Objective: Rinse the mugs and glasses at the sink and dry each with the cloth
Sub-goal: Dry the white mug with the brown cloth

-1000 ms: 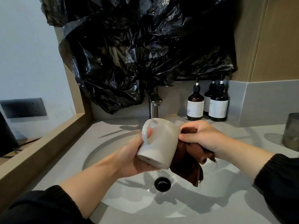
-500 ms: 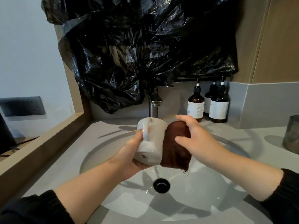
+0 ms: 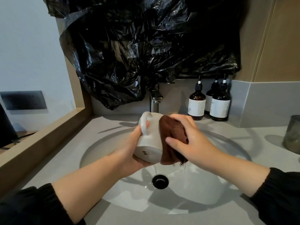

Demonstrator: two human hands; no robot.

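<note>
Fingers (image 3: 181, 118): left hand (image 3: 129, 153) grips mug (image 3: 150, 143), right hand (image 3: 194, 143) grips cloth (image 3: 172, 132), seemingly well above sink (image 3: 203, 192).

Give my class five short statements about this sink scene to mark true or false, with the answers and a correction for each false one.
1. The left hand holds the mug, with a finger through its handle. True.
2. The right hand presses the cloth against the mug. True.
3. The cloth is white. False: it is brown.
4. The mug stands upright on the counter. False: it is held tilted above the sink, with its base towards the camera.
5. Three bottles stand to the right of the tap. True.
</note>
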